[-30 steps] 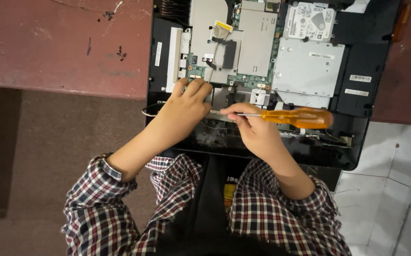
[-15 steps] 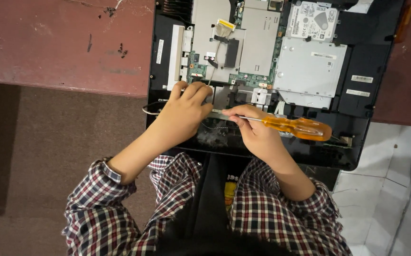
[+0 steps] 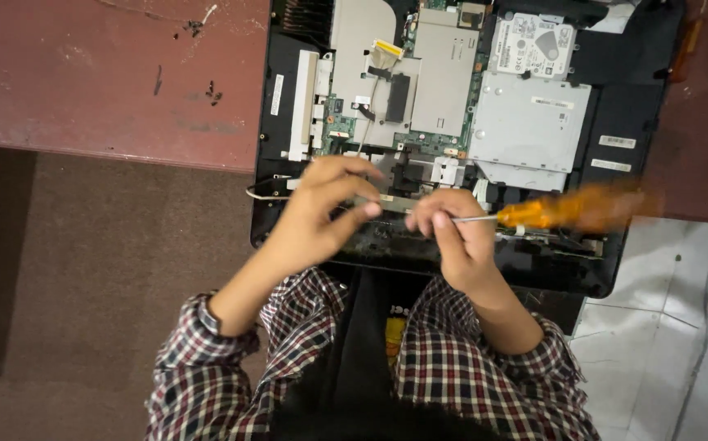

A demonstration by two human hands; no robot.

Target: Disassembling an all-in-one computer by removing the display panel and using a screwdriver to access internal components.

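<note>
Head view: right hand [image 3: 460,245] pinching screwdriver [image 3: 558,211] by thin metal shaft, fingers closed narrow around it; orange handle blurring, lying to right, long axis near level, tip hidden at fingers. Left hand [image 3: 321,214] just beside, fingers curling loosely over lower edge of opened computer [image 3: 623,163], whether holding anything cannot tell. Computer overhanging reddish tabletop [image 3: 109,90]; brown carpet [image 3: 92,269] and pale tiled floor [image 3: 664,367] lying below

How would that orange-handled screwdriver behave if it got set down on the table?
The screwdriver looks stiff, with a thin metal shaft. Its rounded handle would probably let it roll. The right hand pinches the shaft alone, so it seems light.
</note>
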